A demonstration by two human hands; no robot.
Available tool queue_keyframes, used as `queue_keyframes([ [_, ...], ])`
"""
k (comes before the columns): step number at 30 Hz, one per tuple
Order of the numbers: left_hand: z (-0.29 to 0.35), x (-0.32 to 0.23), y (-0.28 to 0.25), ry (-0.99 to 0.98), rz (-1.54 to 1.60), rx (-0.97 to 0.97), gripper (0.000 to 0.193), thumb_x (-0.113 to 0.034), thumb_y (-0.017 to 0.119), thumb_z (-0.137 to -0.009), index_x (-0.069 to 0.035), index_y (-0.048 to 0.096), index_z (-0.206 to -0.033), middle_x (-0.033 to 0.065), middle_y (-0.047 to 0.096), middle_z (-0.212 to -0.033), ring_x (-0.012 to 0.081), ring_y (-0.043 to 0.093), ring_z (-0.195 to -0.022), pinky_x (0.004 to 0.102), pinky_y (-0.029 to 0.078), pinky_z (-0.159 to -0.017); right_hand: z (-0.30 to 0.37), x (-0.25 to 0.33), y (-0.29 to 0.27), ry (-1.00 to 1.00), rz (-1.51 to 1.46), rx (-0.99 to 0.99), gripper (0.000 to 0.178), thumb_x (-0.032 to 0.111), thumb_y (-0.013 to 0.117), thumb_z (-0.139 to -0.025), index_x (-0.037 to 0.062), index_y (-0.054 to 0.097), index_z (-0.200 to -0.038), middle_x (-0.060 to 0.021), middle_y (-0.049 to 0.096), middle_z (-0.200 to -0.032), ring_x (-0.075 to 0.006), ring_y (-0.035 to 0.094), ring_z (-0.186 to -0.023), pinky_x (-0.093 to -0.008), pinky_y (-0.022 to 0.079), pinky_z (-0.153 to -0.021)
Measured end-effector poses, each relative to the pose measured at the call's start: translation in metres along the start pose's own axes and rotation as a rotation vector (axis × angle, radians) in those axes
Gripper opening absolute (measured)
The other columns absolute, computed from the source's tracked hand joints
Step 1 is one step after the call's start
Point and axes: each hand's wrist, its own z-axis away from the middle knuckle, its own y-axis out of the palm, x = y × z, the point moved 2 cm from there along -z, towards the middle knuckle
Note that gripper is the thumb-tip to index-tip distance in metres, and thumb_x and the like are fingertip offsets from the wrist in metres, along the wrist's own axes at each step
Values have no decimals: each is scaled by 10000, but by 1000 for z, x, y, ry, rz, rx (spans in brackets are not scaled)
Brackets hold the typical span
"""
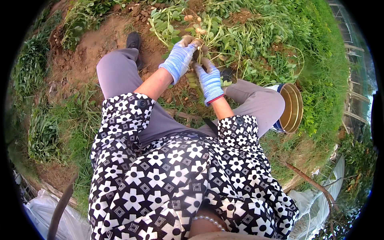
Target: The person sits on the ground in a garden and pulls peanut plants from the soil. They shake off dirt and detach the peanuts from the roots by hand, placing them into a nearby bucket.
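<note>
Blue-and-white knit gloves with soiled fingers cover both hands. My left hand (179,59) is closed around a pulled-up peanut plant (200,31) at its root end. Pale peanut pods (193,18) hang on the roots just beyond the fingers. My right hand (209,79) sits slightly lower and to the right, its fingers closed on the same plant's stems. Part of the grip is hidden behind the gloves and leaves. Both hands are held between my spread knees, over soil and leafy plants.
A bucket (293,108) with a gold-coloured inside lies tipped by my right knee. Uprooted leafy plants (256,44) cover the ground ahead and right. Bare reddish soil (100,38) lies ahead left, near my dark shoe (133,41). Branches (310,181) and plastic sheeting (60,216) are behind.
</note>
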Motion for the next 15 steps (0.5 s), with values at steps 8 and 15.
queue_keyframes([
  [8, 23, -10, 0, 51, -69, 33, 276, -190, 506, -907, -21, 500, -1125, 46, 584, -899, 133, 582, -786, 267, 525, -716, 4, 79, -78, 54, 482, 339, 314, 137, 542, -856, 92, 556, -1166, -102, 648, -958, -163, 612, -751, -266, 502, -704],
  [15, 6, 13, 5, 421, -570, -72, 175, -110, 565, -849, -28, 558, -1004, 89, 608, -840, 199, 587, -745, 298, 484, -678, -31, 102, -60, -402, 682, 60, 550, 362, 711, -705, 1, 547, -1087, -139, 616, -829, -232, 617, -752, -324, 490, -660],
])
